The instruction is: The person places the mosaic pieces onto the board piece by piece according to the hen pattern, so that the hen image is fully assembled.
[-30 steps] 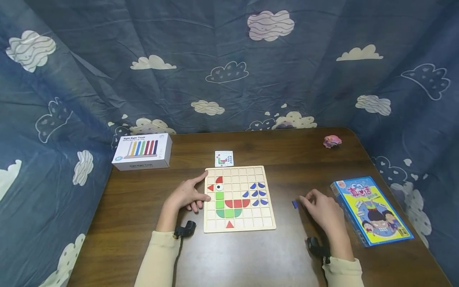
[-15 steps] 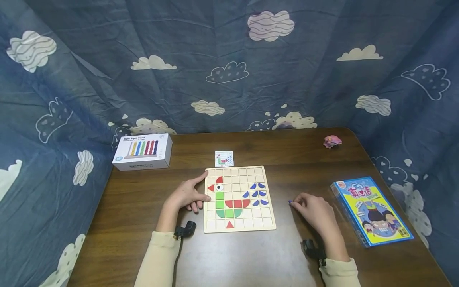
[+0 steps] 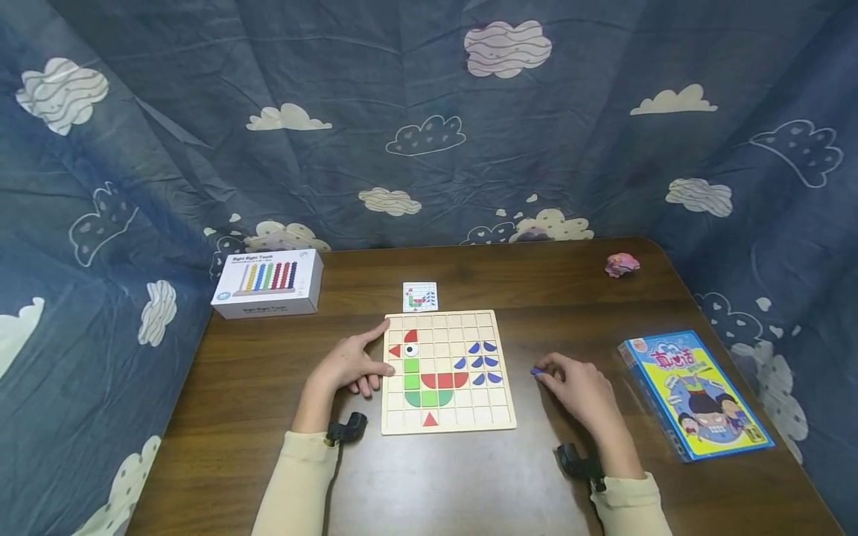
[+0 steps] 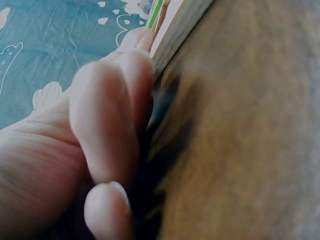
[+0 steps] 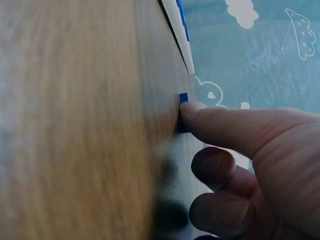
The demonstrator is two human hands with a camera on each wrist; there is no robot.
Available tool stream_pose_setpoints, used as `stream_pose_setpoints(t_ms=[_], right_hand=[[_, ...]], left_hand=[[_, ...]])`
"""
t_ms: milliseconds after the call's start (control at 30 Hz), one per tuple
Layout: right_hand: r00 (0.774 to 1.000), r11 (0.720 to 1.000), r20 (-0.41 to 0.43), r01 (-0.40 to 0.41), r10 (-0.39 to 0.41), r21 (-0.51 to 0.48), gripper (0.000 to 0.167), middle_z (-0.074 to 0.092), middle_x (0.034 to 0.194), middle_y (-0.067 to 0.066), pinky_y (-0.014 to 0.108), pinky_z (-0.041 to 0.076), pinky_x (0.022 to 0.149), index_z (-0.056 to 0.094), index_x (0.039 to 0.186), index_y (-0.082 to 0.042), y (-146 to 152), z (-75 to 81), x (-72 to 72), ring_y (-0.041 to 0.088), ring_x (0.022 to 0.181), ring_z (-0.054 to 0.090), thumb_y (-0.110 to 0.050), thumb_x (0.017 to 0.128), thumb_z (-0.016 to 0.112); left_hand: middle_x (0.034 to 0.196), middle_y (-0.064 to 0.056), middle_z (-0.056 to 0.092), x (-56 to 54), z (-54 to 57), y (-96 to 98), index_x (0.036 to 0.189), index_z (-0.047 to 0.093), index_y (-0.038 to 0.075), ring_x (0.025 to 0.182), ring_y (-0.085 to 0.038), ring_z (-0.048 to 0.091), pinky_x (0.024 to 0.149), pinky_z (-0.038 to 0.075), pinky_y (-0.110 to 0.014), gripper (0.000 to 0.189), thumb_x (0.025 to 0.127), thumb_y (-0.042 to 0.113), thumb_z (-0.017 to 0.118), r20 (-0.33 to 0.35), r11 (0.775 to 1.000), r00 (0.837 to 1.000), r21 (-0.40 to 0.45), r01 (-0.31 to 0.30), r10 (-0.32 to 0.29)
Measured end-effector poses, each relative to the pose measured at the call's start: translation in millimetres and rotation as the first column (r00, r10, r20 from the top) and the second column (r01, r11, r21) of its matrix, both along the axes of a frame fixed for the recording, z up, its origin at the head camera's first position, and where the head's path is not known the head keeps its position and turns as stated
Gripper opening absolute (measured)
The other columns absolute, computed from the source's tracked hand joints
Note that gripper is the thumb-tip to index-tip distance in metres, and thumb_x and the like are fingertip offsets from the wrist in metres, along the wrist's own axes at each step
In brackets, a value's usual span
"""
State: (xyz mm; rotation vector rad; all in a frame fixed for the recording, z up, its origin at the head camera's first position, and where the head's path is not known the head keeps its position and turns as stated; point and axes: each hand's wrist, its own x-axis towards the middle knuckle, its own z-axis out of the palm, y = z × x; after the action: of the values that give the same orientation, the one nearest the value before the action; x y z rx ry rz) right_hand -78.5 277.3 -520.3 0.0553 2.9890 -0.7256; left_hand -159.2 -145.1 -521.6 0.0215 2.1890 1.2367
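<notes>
In the head view a square wooden grid board (image 3: 474, 418) lies on the table, bearing red, green and blue tiles laid out as a bird, with a white eye tile (image 3: 411, 350). My left hand (image 3: 348, 365) rests at its left edge, index finger stretched toward the upper corner and thumb touching the side; the other fingers bend beneath. To the right of the board, my right hand (image 3: 582, 388) pinches a small blue tile (image 3: 537, 371) between thumb and index finger. The right wrist view shows the blue tile (image 5: 183, 97) jutting past the thumb tip, low over the table.
A small picture card (image 3: 420, 296) of the bird lies just behind the board. A white box (image 3: 267, 284) stands back left, a blue and yellow box (image 3: 697, 394) lies at right. A pink object (image 3: 621, 264) sits near the table's far right corner.
The blue tile lay on the table by my right fingertips; now it is pinched, and the right hand has moved left toward the board. The left hand stays put.
</notes>
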Motion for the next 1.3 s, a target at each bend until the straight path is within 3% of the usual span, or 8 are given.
stream_pose_setpoints(t_ms=[67, 167, 267, 400, 533, 833, 1133, 1300], right_hand=[[1.000, 1.000, -0.007, -0.018, 0.018, -0.005, 0.015, 0.061, 0.073, -0.002, 0.031, 0.034, 0.052, 0.078, 0.113, -0.020, 0.9, -0.6, -2.7, 0.016, 0.061, 0.048, -0.024, 0.100, 0.075], [0.999, 0.999, -0.026, -0.042, 0.042, -0.006, 0.023, 0.057, 0.069, -0.002, 0.031, 0.033, 0.050, 0.078, 0.124, -0.022, 1.4, -1.4, -8.1, 0.015, 0.058, 0.044, -0.020, 0.103, 0.070], [0.998, 1.000, -0.067, -0.009, 0.009, 0.004, 0.027, 0.052, 0.065, 0.000, 0.031, 0.031, 0.048, 0.074, 0.130, -0.021, 1.0, -1.9, -11.3, 0.016, 0.054, 0.042, -0.021, 0.104, 0.066], [0.995, 0.997, -0.065, 0.075, -0.073, 0.026, 0.029, 0.055, 0.067, 0.002, 0.032, 0.032, 0.051, 0.070, 0.113, -0.012, -2.4, -1.2, -12.2, 0.018, 0.055, 0.047, -0.040, 0.102, 0.070], [0.998, 0.996, 0.002, 0.065, -0.065, 0.063, 0.045, 0.059, 0.068, 0.002, 0.031, 0.034, 0.053, 0.067, 0.101, -0.009, -7.7, -1.1, -12.0, 0.019, 0.059, 0.050, -0.054, 0.095, 0.075], [0.999, 0.997, -0.044, 0.008, -0.005, 0.078, 0.018, 0.061, 0.068, -0.002, 0.030, 0.034, 0.049, 0.073, 0.099, -0.013, -11.3, -3.6, -12.9, 0.015, 0.057, 0.048, -0.031, 0.098, 0.076], [0.999, 0.998, -0.046, 0.022, -0.019, 0.058, 0.029, 0.061, 0.070, -0.002, 0.030, 0.034, 0.051, 0.075, 0.105, -0.011, -13.8, -2.9, -13.5, 0.015, 0.058, 0.049, -0.038, 0.095, 0.080], [0.997, 0.999, -0.076, 0.004, -0.001, 0.050, 0.019, 0.061, 0.068, -0.003, 0.030, 0.034, 0.052, 0.076, 0.101, -0.012, -18.1, -1.3, -14.0, 0.014, 0.058, 0.049, -0.031, 0.096, 0.079]], left_hand=[[0.065, -0.012, 0.072, -0.9, -0.5, 0.4, 0.166, 0.030, 0.046, 0.047, -0.019, 0.066, 0.043, 0.049, -0.026, 0.100, 0.088, 0.028, 0.089, -0.005, 1.000, 1.000, 0.000, 0.002, -0.002], [0.065, -0.012, 0.072, -2.4, -1.7, 0.3, 0.166, 0.030, 0.045, 0.047, -0.019, 0.066, 0.043, 0.050, -0.026, 0.100, 0.088, 0.029, 0.089, -0.007, 1.000, 1.000, 0.004, 0.004, -0.004], [0.065, -0.012, 0.072, -2.8, -2.4, 0.1, 0.166, 0.030, 0.044, 0.047, -0.019, 0.067, 0.044, 0.050, -0.026, 0.100, 0.088, 0.029, 0.089, -0.013, 1.000, 1.000, -0.003, 0.009, -0.009], [0.065, -0.011, 0.072, -2.3, -2.7, -0.2, 0.166, 0.030, 0.045, 0.047, -0.019, 0.067, 0.044, 0.050, -0.026, 0.099, 0.088, 0.030, 0.089, -0.016, 1.000, 1.000, -0.010, 0.012, -0.013], [0.065, -0.011, 0.072, -1.6, -2.3, -0.1, 0.166, 0.030, 0.045, 0.047, -0.018, 0.067, 0.044, 0.050, -0.026, 0.098, 0.088, 0.030, 0.089, -0.013, 1.000, 1.000, -0.009, 0.006, -0.006], [0.065, -0.011, 0.072, -0.7, -0.9, 1.2, 0.167, 0.030, 0.044, 0.047, -0.019, 0.067, 0.044, 0.050, -0.026, 0.098, 0.089, 0.030, 0.088, -0.019, 1.000, 1.000, -0.013, 0.008, -0.009], [0.065, -0.012, 0.072, -0.4, -1.1, 1.4, 0.167, 0.029, 0.044, 0.047, -0.019, 0.067, 0.044, 0.050, -0.026, 0.099, 0.089, 0.028, 0.089, -0.015, 1.000, 1.000, -0.019, 0.008, -0.008], [0.065, -0.012, 0.072, 0.3, -1.6, 1.3, 0.167, 0.030, 0.044, 0.047, -0.020, 0.067, 0.044, 0.050, -0.027, 0.099, 0.088, 0.029, 0.089, -0.019, 1.000, 1.000, -0.017, 0.005, -0.005]])
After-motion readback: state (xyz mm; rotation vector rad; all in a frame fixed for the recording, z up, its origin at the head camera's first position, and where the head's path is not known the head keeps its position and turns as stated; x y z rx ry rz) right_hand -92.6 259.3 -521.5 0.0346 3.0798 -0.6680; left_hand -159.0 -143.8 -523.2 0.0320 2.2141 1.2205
